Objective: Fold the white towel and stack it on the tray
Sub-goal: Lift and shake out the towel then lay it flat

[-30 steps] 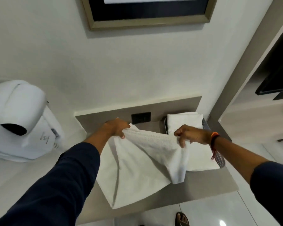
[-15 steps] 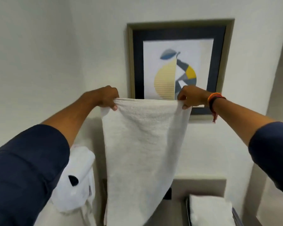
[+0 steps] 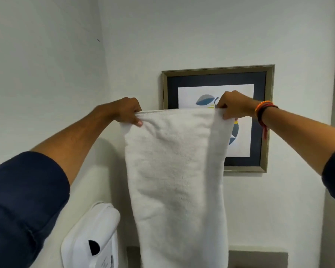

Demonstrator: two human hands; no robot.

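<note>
White towel (image 3: 176, 180) hangs lengthwise — both hands pinching top corners.

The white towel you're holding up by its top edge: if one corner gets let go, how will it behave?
Probably floppy: the white towel hangs limp below the left hand and right hand, so a released corner would likely drop and swing. Its looped texture suggests a pinch holds without slipping. It looks thick, so fairly heavy for cloth.

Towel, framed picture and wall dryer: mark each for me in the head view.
white towel (image 3: 174, 171), head view, middle of the hanging cloth.
framed picture (image 3: 267, 120), head view, right side of its gold frame.
wall dryer (image 3: 97, 231), head view, its white casing, lower left.
</note>
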